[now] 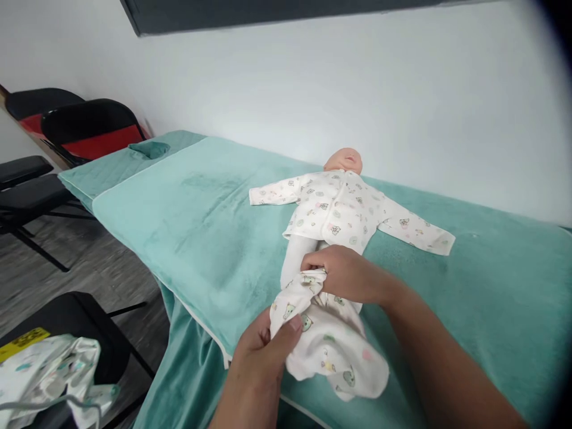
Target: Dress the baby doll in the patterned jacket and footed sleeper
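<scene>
A baby doll [344, 159] lies on its back on a teal-covered table [192, 226], dressed in a white printed top [335, 208] with its sleeves spread out. Its white legs [295, 253] point toward me. Matching printed trousers [330, 345] are bunched at the doll's feet. My right hand [344, 274] is closed on the trousers' upper edge near the doll's legs. My left hand [263, 351] pinches the trousers' lower left edge between thumb and fingers.
Black chairs with red seats [84, 131] stand at the far left by the white wall. A black stool [67, 333] at the lower left carries a crumpled printed cloth [49, 369] and a yellow label. Dark wood floor lies beside the table.
</scene>
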`<state>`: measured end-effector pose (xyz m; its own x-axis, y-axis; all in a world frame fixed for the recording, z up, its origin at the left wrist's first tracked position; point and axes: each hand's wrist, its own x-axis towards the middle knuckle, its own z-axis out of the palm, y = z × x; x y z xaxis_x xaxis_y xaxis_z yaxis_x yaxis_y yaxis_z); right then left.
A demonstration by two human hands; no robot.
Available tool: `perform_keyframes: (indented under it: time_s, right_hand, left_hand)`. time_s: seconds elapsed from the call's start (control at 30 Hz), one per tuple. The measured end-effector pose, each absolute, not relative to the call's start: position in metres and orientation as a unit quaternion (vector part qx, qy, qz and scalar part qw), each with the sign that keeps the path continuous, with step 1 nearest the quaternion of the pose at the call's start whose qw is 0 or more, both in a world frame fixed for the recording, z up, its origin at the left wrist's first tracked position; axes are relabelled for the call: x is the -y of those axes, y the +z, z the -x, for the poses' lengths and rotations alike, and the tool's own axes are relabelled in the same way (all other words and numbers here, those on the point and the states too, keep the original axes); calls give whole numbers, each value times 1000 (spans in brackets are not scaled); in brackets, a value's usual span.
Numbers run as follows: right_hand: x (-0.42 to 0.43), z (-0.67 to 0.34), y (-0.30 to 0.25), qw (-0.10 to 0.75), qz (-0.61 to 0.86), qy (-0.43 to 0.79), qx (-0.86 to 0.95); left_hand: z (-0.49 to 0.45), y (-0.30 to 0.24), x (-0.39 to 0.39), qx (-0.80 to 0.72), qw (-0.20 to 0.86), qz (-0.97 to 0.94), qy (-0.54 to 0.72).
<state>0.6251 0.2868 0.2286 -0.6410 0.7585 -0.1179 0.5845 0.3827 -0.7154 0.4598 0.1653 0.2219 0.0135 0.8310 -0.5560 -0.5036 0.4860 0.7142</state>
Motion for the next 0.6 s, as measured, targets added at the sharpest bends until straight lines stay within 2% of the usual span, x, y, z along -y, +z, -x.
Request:
perform_keyframes:
  time_s: [0.2, 0.43, 0.6]
  right_hand:
    - [-284, -624, 225, 111, 408, 356, 834]
    - [-284, -622, 225, 93, 415, 330, 843]
    - [-285, -621, 225, 78, 422, 306, 850]
  left_hand:
    - [-463, 196, -144, -537, 655, -70, 527]
    - [-446, 175, -149, -579, 573, -140, 562]
    - [-439, 167, -157, -582, 593, -172, 530]
